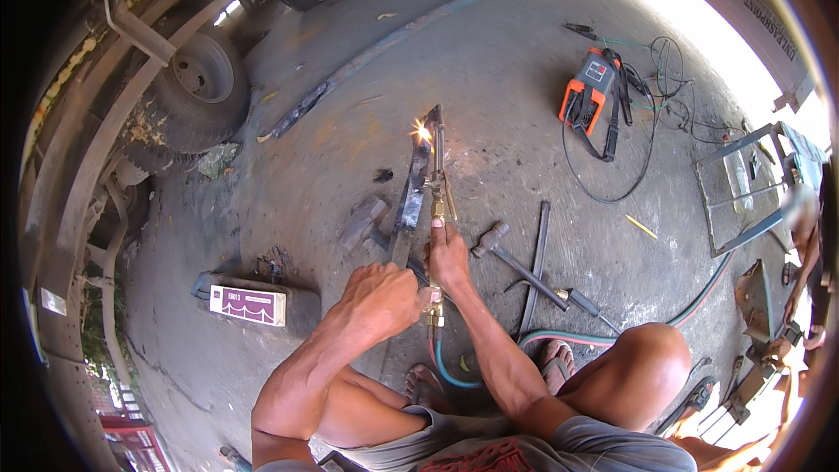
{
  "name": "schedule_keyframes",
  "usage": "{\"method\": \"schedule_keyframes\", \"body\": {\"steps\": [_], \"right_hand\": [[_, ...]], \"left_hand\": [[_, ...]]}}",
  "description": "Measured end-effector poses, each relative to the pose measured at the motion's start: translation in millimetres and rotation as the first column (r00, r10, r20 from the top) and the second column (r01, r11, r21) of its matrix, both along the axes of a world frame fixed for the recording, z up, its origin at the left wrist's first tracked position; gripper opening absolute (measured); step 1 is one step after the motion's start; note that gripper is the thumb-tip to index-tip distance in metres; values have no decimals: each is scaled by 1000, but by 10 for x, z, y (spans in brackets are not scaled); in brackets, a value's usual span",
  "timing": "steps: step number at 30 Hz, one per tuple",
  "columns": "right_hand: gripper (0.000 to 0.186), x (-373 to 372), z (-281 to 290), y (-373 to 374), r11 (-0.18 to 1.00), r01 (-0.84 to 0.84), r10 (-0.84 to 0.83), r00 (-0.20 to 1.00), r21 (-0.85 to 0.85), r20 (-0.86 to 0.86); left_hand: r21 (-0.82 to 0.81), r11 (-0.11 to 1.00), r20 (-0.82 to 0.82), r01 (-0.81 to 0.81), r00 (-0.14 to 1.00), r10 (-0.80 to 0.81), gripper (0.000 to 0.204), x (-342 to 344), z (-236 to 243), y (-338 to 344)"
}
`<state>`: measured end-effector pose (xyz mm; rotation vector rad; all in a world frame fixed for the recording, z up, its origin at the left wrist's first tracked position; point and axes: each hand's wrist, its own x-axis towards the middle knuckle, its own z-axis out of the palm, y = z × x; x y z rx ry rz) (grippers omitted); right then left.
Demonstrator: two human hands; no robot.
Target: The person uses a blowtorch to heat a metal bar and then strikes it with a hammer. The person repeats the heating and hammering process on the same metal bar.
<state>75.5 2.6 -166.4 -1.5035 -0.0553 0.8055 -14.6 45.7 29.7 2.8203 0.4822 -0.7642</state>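
My right hand is wrapped round the brass body of a cutting torch, its long tube pointing away from me. My left hand is closed in a fist at the torch's rear end, its thumb on the brass fittings; its fingertips are hidden. A bright flame with sparks burns near the torch's tip, at the far end of a flat steel bar. That bar runs back toward me and passes beneath my left hand. Red and green hoses trail from the torch's rear.
Hammers and a dark metal bar lie close by. A purple-white box sits left. An orange-grey welding machine with cables stands far right, near a metal frame. A truck wheel is far left; another person's hand is right.
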Motion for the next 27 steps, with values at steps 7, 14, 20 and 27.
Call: {"method": "schedule_keyframes", "body": {"steps": [7, 14, 20, 27], "right_hand": [[49, -42, -82, 49, 999, -26, 28, 998, -30, 58], [51, -95, -114, 2, 998, -34, 39, 991, -47, 125], [51, -115, -47, -1, 998, -24, 37, 981, -66, 193], [48, -65, -9, 20, 997, -37, 49, 979, -64, 200]], "left_hand": [[-36, 999, 69, -7, 998, 10, 57, -100, 9, 40], [-69, 998, 62, 6, 998, -2, 56, -119, 53, 47], [-121, 992, 82, 30, 996, -20, 57, -117, 43, 41], [-103, 994, 95, 35, 995, -25, 56, -140, 30, 59]]}}
